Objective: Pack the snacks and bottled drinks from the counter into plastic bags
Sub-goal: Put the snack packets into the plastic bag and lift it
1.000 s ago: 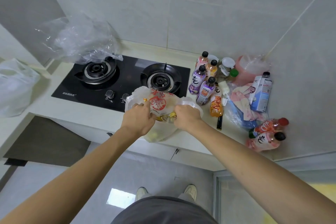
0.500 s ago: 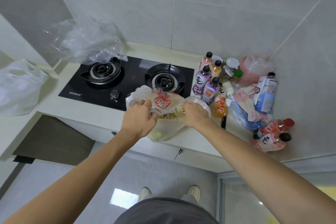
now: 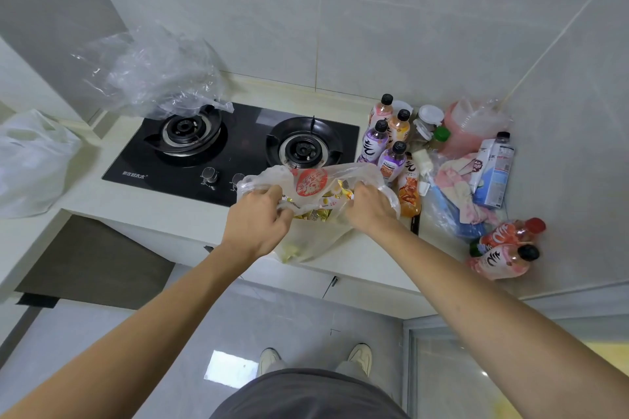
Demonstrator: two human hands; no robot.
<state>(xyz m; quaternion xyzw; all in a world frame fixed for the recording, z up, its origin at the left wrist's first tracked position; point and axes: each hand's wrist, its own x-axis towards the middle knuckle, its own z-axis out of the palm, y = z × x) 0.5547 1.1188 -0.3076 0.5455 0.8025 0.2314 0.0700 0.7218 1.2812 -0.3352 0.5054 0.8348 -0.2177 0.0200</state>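
Since a second ago: both hands are kept at the bag's mouth, and the upper film with its red print has been pulled slightly wider over the snacks.
Bag: a translucent plastic bag [image 3: 308, 241] is laid at the front edge of the tabletop [image 3: 85, 204], just in front of the black stove [image 3: 238, 146], its mouth turned towards the stove.
Left hand: the left hand [image 3: 255, 221] is seen with fingers curled on the left side of the rim.
Right hand: the right hand [image 3: 369, 206] is clenched on the right side of the rim.
Contents: yellow-wrapped snacks [image 3: 326, 206] are seen in the opening between the two hands.
Deciding relation: the standing bottles [image 3: 391, 146] are grouped just right of the bag, touching or nearly touching its film; the right hand is judged the nearer.
Further off: two bottles lying on their sides [image 3: 503, 248] are seen at the far right.
Unused: a clear bag [image 3: 153, 75] is draped by the left burner.
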